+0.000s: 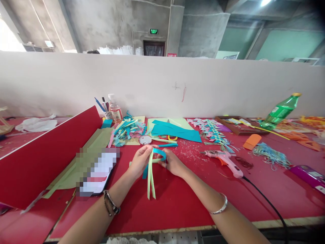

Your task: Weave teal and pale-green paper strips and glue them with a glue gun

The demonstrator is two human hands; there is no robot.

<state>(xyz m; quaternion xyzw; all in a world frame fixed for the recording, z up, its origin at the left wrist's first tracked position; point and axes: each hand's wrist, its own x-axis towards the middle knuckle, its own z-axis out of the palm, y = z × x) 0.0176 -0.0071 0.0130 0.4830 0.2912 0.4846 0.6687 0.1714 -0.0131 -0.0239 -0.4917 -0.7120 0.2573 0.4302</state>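
Both my hands hold folded paper strips just above the red table, near its middle. My left hand [142, 158] pinches the pale green strips [150, 179], whose two long ends hang down toward me. A blue strip [159, 151] bends in a loop between the hands, and my right hand [172, 161] has its fingers closed on the loop's right side. Another blue end pokes out below my left fingers. Just beyond my hands lies a round white lid-like disc [145, 140]. The fingertips partly hide where the strips cross.
A pink glue gun [224, 161] with a black cord lies right of my hands, a phone [98, 173] left. Behind are blue paper sheets [175, 130], a pile of strips [129, 130] and woven paper pieces [212, 130]. A green bottle [280, 112] leans at right; a red board [50, 152] stands left.
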